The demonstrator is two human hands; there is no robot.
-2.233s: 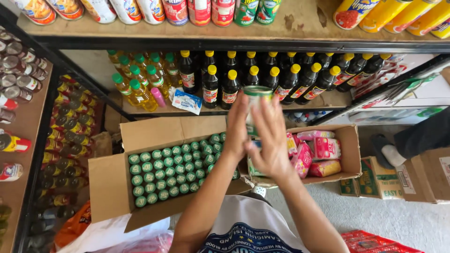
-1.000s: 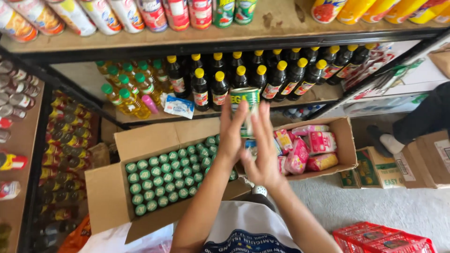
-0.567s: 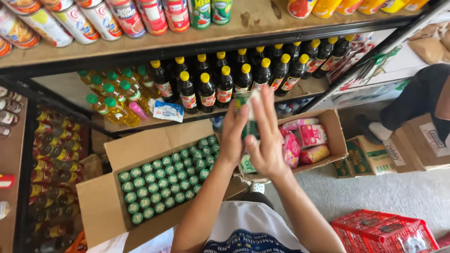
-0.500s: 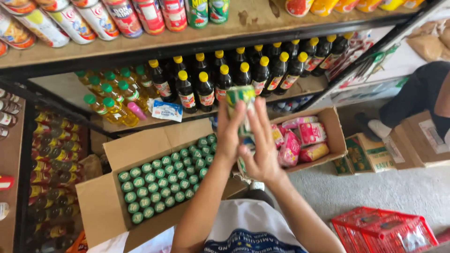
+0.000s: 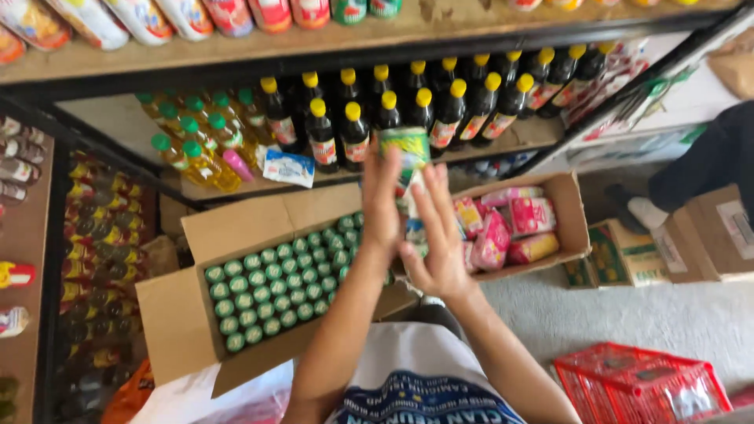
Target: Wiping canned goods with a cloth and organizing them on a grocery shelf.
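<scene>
Green-and-yellow labelled can [image 5: 406,149], raised at 12 o'clock from the body and level with the dark bottle shelf, sits between both bare hands: the left hand [image 5: 382,208] has its grip pressed along the can's left side, the right hand [image 5: 437,235] cups it from the right and below with fingers spread rather than clenched. As a judgement, holding it well calls for both palms square on the cylinder and the can kept upright. At 10 o'clock an open brown cardboard box [image 5: 184,314] is packed with rows of small green-lidded jars [image 5: 271,286]; at 2 o'clock a second open carton [image 5: 573,220] holds pink and yellow snack packets [image 5: 503,228]. Behind, a wooden shelf [image 5: 518,137] carries dark sauce bottles with yellow caps [image 5: 353,126] and yellow oil bottles with green caps [image 5: 196,149]. The grey concrete floor [image 5: 628,314] shows a red plastic-wrapped pack [image 5: 640,385] at 4 o'clock and another person's dark sleeve [image 5: 699,169] at 3 o'clock.
</scene>
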